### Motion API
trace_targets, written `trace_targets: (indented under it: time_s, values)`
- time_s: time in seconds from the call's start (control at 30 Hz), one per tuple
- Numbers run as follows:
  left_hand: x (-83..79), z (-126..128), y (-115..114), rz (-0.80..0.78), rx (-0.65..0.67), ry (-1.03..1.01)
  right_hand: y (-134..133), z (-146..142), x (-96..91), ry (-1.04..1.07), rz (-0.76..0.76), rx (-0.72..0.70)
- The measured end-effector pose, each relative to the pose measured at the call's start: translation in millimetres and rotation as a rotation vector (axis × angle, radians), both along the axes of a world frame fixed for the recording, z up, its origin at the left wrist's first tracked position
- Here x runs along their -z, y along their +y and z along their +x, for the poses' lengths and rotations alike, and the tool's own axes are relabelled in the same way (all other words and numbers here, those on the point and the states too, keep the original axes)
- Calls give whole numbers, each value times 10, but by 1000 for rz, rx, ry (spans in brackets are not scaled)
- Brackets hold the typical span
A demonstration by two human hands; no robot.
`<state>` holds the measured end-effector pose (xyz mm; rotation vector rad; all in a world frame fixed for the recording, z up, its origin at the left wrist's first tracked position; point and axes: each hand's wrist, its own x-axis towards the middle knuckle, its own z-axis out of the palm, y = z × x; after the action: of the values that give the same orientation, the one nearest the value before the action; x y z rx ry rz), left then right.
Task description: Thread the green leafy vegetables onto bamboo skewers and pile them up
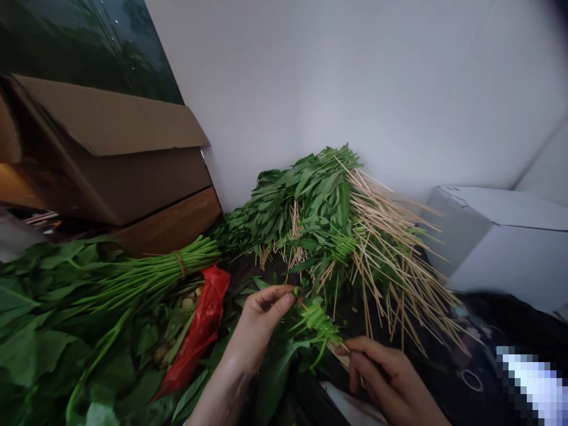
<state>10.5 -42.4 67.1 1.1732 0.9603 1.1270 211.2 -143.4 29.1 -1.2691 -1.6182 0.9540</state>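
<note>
My left hand (261, 319) pinches a small bright green piece of stem (296, 291) between thumb and forefinger, close to the tip of a wooden skewer. Folded green stems (318, 322) are bunched along that skewer, and leaves hang down from them. Gripping the skewer's lower end is my right hand (386, 376), its fingers closed around the stick. Just beyond both hands lies a heap of skewered leafy greens (306, 195), its many bare wooden skewers (399, 266) pointing right and toward me.
A tied bundle of leafy stems (173, 269) lies at left, beside a red plastic bag (202, 325). Behind it stands an open cardboard box (146, 183). A white box (501, 236) is at right, near black plastic (510, 331). A white wall (355, 77) rises behind.
</note>
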Motion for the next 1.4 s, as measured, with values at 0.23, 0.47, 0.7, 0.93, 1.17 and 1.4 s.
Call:
trace_targets:
  time_s: [0.23,0.47,0.7,0.93,1.17,1.4]
  values:
    - [27,2,-7,8,16,40,8,-3,31,-18,2,3]
    - [18,-22,6,64,46,96,25,-9,54,-11,-6,23]
    - [-13,-40,7,140,52,146,37,-4,71,-60,-15,5]
    - [-91,-31,-15,132,67,188,21,-69,108,-28,0,78]
    - [-87,-26,-16,114,91,181,27,-82,145,-32,-20,51]
    - [-18,-10,6,69,118,174,35,-107,204,-33,1,72]
